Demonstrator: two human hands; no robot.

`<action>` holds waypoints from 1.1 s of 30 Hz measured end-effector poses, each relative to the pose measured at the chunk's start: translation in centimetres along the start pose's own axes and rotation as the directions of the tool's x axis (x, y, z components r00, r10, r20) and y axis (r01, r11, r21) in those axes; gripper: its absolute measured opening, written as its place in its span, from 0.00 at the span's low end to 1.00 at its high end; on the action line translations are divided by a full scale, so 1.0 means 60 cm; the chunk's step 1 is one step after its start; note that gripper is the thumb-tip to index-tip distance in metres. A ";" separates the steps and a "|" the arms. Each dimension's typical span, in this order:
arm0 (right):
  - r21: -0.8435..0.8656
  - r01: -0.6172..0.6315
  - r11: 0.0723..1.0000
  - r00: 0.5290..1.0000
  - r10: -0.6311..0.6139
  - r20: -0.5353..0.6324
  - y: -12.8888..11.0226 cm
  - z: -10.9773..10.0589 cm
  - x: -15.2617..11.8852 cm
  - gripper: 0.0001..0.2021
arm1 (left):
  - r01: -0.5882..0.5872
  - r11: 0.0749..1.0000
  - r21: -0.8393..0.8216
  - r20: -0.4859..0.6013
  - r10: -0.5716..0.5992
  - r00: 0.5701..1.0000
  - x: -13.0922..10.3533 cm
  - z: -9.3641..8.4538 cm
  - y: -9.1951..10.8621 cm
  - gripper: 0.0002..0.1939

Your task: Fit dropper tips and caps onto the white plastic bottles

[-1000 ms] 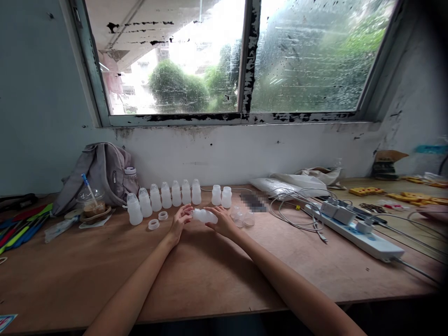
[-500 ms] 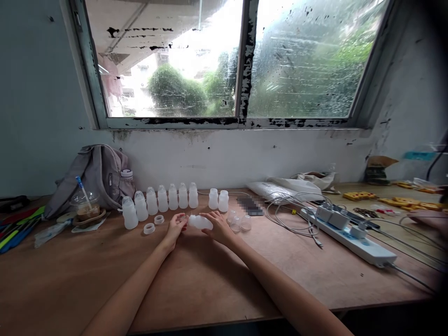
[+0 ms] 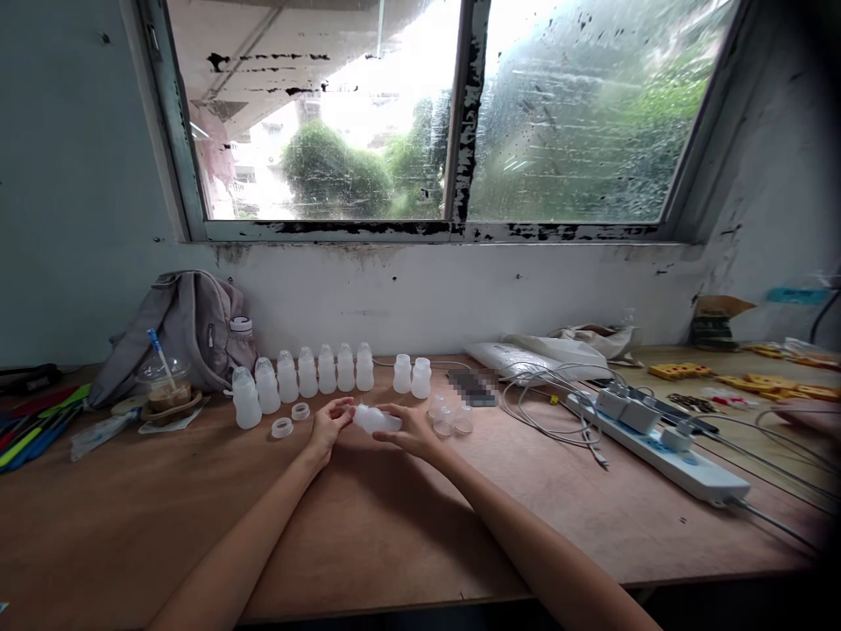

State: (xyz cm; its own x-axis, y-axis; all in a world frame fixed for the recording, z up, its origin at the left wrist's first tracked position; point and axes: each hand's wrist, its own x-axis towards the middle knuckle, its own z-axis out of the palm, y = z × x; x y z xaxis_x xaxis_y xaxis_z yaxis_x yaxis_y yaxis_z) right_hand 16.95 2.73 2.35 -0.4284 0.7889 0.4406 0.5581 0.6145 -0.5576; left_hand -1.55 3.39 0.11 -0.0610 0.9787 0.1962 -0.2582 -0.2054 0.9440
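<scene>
A frosted white baby bottle (image 3: 376, 421) lies on its side above the table, its neck end toward the left. My right hand (image 3: 413, 431) is closed around its body from the right. The fingers of my left hand (image 3: 332, 426) are pinched at the neck end; small details there are hidden. Two white collar rings (image 3: 282, 428) lie on the table left of my left hand. Several clear domed caps (image 3: 453, 419) stand just right of my right hand. Behind my hands are two uncapped bottles (image 3: 412, 375) and, further left, a row of capped bottles (image 3: 307, 372).
A grey backpack (image 3: 187, 329) and a drink cup (image 3: 167, 386) stand at the left. On the right are loose cables (image 3: 545, 407), a white power strip (image 3: 663, 451), a phone-like blurred patch (image 3: 471, 387), plastic bags (image 3: 539, 355) and yellow parts (image 3: 755, 386). Another person's hand (image 3: 805, 416) shows at the right edge.
The bottle has turned slightly in my hands, and the fingers of my right hand have shifted on it. The whole view has drifted slightly.
</scene>
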 end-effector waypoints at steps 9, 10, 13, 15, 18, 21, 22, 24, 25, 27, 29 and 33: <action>-0.153 0.008 0.988 0.987 -0.033 -0.160 -0.012 0.022 -0.006 0.25 | 0.220 0.963 -0.158 0.124 -0.202 0.972 -0.010 0.016 0.005 0.18; -0.168 0.017 0.986 0.986 -0.044 -0.159 -0.012 0.025 -0.006 0.25 | 0.220 0.963 -0.153 0.132 -0.201 0.971 -0.012 0.018 0.005 0.18; -0.059 0.018 0.998 0.993 -0.025 -0.119 -0.016 0.026 -0.006 0.22 | 0.154 0.979 -0.136 0.129 -0.136 0.982 -0.018 0.025 0.009 0.18; 0.076 -0.025 0.997 0.996 0.032 -0.089 -0.019 0.020 -0.005 0.19 | 0.118 0.985 -0.123 0.135 -0.101 0.986 -0.020 0.029 0.014 0.19; 0.251 -0.112 0.961 0.990 0.129 -0.054 -0.021 0.009 -0.003 0.19 | 0.095 0.989 -0.112 0.140 -0.079 0.987 -0.022 0.035 0.023 0.21; 0.342 -0.143 0.929 0.986 0.162 -0.028 -0.025 0.005 -0.003 0.20 | 0.050 0.988 -0.145 0.159 -0.027 0.987 -0.024 0.042 0.030 0.22; 0.363 -0.140 0.921 0.987 0.158 -0.022 -0.027 0.005 -0.003 0.20 | 0.031 0.987 -0.159 0.177 -0.002 0.984 -0.026 0.045 0.032 0.22; 0.387 -0.117 0.915 0.991 0.134 -0.016 -0.032 0.003 -0.002 0.19 | 0.002 0.985 -0.174 0.218 0.036 0.975 -0.034 0.052 0.032 0.21; 0.383 -0.099 0.918 0.994 0.113 -0.013 -0.035 0.000 -0.001 0.19 | 0.000 0.986 -0.168 0.229 0.040 0.973 -0.038 0.057 0.031 0.21; 0.340 -0.057 0.939 0.998 0.056 0.013 -0.037 -0.010 0.003 0.18 | 0.012 0.990 -0.144 0.222 0.020 0.975 -0.047 0.064 0.027 0.21; 0.232 -0.031 0.972 0.999 0.022 0.040 -0.031 -0.030 0.009 0.16 | 0.032 0.991 -0.127 0.181 -0.009 0.983 -0.053 0.069 0.023 0.21; -0.141 -0.142 0.980 0.976 0.115 -0.183 0.014 -0.090 0.021 0.11 | 0.057 0.994 -0.097 0.103 -0.047 0.994 -0.052 0.065 0.019 0.23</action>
State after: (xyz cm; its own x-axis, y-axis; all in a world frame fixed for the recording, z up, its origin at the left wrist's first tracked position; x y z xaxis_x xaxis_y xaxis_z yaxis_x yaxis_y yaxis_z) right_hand 20.72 4.20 6.24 -0.2240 0.8395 0.4950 0.7079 0.4892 -0.5095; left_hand 2.10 0.14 1.61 0.0506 0.9827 0.1780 -0.3532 -0.1491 0.9236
